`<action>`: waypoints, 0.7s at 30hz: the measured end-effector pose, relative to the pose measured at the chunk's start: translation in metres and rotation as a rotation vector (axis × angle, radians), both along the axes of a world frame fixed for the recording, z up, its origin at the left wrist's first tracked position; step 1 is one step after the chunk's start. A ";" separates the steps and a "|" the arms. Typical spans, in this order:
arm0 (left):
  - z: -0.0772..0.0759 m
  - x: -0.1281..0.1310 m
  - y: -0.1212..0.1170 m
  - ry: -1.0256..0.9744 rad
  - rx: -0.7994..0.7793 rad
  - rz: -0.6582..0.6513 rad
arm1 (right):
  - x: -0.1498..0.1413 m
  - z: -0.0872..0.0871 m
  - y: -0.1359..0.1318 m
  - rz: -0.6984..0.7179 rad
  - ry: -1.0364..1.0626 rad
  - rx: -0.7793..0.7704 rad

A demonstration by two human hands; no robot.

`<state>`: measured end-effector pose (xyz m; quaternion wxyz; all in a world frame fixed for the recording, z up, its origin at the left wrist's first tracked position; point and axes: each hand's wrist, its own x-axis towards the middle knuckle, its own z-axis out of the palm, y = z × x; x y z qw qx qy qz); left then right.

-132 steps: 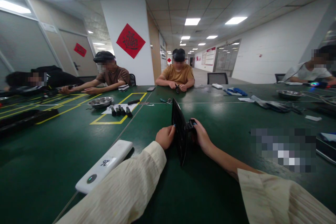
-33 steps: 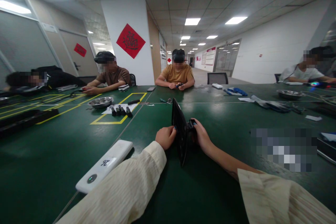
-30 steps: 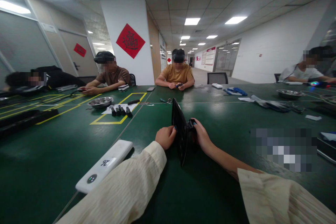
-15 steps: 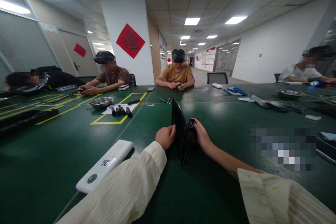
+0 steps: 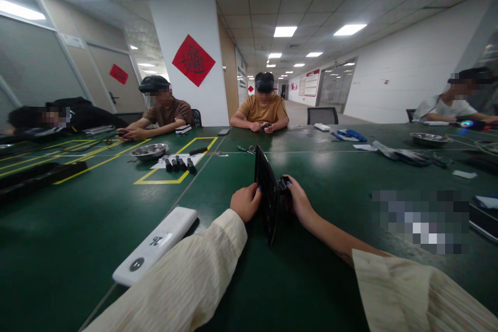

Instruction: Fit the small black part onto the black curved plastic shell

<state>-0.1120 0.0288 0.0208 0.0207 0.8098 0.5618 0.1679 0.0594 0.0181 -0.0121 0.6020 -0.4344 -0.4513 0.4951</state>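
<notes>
A thin black panel [image 5: 268, 202] stands on edge in front of me, seen almost side-on, its lower corner close to the tabletop. On its right side a small black bracket-like part [image 5: 283, 184] sticks out. My right hand [image 5: 299, 198] is closed around that part, with its far fingers hidden behind it. My left hand [image 5: 246, 202] has its fingers curled and pinched together against the panel's left face. Whatever may lie between those fingertips is too small or too hidden to make out. Left of my forearm lies a white power bank [image 5: 155, 246] marked 26.
Several black cylindrical parts [image 5: 180, 165] stand on paper beside a metal bowl [image 5: 150, 152]. Pliers [image 5: 246, 150] lie beyond the panel. Gloves [image 5: 402, 154] and another bowl [image 5: 429, 139] are at right. Several people sit around the green table [image 5: 218, 280]; one [image 5: 260, 111] faces me.
Both hands and the panel hold practically the same position. The small green light on the power bank no longer shows.
</notes>
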 end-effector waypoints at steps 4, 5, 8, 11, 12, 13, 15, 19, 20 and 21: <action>0.002 0.001 -0.002 0.019 -0.014 0.020 | 0.000 -0.002 0.003 -0.012 0.013 0.014; 0.003 0.001 -0.003 0.024 -0.015 0.025 | 0.000 -0.003 0.004 -0.012 0.016 0.018; 0.006 0.002 -0.005 0.033 -0.020 0.053 | 0.001 -0.005 0.006 0.003 0.023 0.022; 0.006 0.002 -0.005 0.024 -0.020 0.054 | 0.001 -0.006 0.007 0.013 0.029 0.021; 0.005 0.002 -0.005 0.020 -0.020 0.046 | 0.001 -0.006 0.007 0.016 0.029 0.022; 0.004 0.002 -0.004 0.016 -0.020 0.038 | 0.001 -0.006 0.006 0.018 0.028 0.025; 0.002 0.001 -0.002 0.006 -0.016 0.031 | 0.002 -0.006 0.006 0.019 0.024 0.036; -0.001 0.000 0.001 -0.019 -0.025 0.033 | 0.002 -0.006 0.006 -0.002 0.013 0.034; -0.001 0.000 0.001 -0.018 -0.031 0.035 | 0.002 -0.006 0.007 -0.002 0.009 0.029; -0.001 0.000 0.001 -0.016 -0.038 0.036 | 0.002 -0.006 0.007 0.001 0.008 0.024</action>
